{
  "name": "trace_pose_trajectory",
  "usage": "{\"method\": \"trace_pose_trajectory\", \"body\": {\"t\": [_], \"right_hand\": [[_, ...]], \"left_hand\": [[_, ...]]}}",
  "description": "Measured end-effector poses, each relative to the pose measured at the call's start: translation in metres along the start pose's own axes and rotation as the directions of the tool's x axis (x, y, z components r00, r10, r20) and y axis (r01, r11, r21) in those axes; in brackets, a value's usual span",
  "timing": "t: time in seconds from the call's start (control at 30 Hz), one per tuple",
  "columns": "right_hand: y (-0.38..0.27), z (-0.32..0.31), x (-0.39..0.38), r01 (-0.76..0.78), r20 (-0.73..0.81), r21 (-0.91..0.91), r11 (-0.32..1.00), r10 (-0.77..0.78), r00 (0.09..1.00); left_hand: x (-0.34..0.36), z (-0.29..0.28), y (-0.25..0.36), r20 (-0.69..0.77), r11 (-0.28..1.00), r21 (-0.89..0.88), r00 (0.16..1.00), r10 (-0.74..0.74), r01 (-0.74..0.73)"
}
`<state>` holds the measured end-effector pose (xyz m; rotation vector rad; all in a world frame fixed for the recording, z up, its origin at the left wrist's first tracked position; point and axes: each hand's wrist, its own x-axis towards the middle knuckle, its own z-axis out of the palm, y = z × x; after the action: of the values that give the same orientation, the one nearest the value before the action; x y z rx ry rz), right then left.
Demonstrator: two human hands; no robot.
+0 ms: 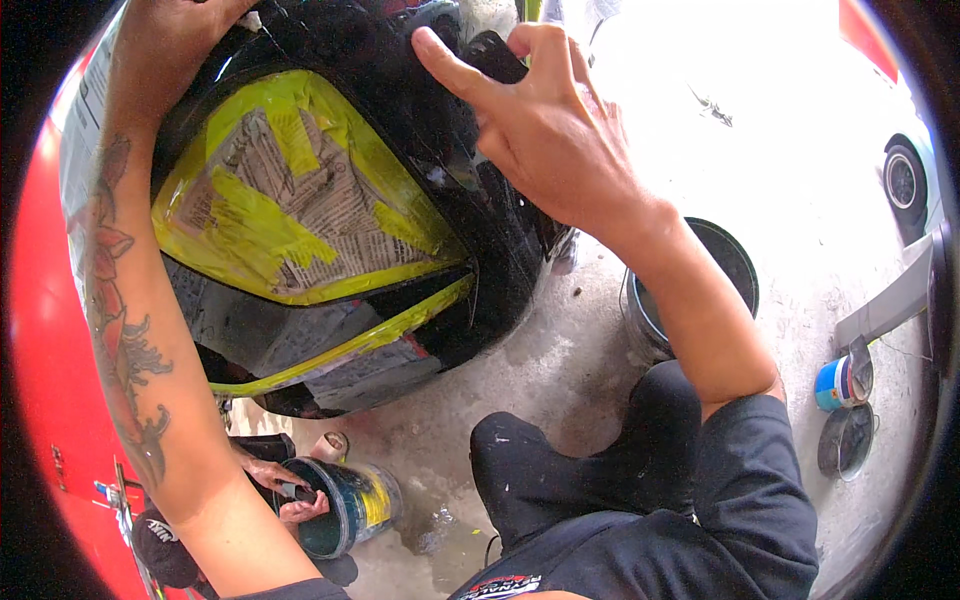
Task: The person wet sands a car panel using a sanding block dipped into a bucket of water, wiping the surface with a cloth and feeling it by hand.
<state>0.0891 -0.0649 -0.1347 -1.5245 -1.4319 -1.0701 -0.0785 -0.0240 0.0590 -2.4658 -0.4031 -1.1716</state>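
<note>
A glossy black car body corner [500, 240], wet-looking in places, fills the upper left. Its headlight-shaped opening is masked with newspaper [330, 205] and yellow-green tape [400, 235]. Along the top of this black panel, my right hand [560, 135] has its index finger stretched to the left. The other fingers bend around a small black pad [495, 57] against the panel; its exact kind is unclear. My left hand [190, 20] reaches to the top edge of the view, where its fingers are mostly cut off. A small whitish piece [250, 22] shows beside it.
Below left, another person's hands [295, 490] hold a dark piece over a dark green bucket [345, 510]. A dark bucket [715, 260] stands beyond my right forearm. Farther right are a blue-and-white tin [835, 385], a grey bucket [845, 445] and a car wheel [905, 180].
</note>
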Motion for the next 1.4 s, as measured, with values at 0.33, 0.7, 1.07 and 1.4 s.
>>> {"method": "trace_pose_trajectory", "body": {"t": [0.33, 0.7, 1.07, 1.4], "right_hand": [[0.005, -0.017, 0.028, 0.010, 0.028, 0.112, 0.994, -0.013, 1.000], [0.011, 0.001, -0.009, -0.015, -0.035, 0.077, 0.997, 0.018, 0.999], [0.049, 0.047, 0.020, 0.298, -0.382, 0.427, 0.854, -0.129, 0.915], [0.058, 0.059, 0.042, 0.416, -0.545, 0.390, 0.822, -0.159, 0.823]], "left_hand": [[-0.004, 0.007, -0.008, -0.055, 0.997, -0.044, 0.997, 0.061, -0.064], [-0.005, 0.004, 0.000, -0.105, 0.997, 0.037, 0.992, 0.068, -0.064], [0.011, 0.041, -0.074, -0.103, 0.874, -0.437, 0.977, 0.184, -0.211], [0.013, 0.029, -0.066, -0.030, 0.906, -0.410, 0.994, 0.104, -0.107]]}}
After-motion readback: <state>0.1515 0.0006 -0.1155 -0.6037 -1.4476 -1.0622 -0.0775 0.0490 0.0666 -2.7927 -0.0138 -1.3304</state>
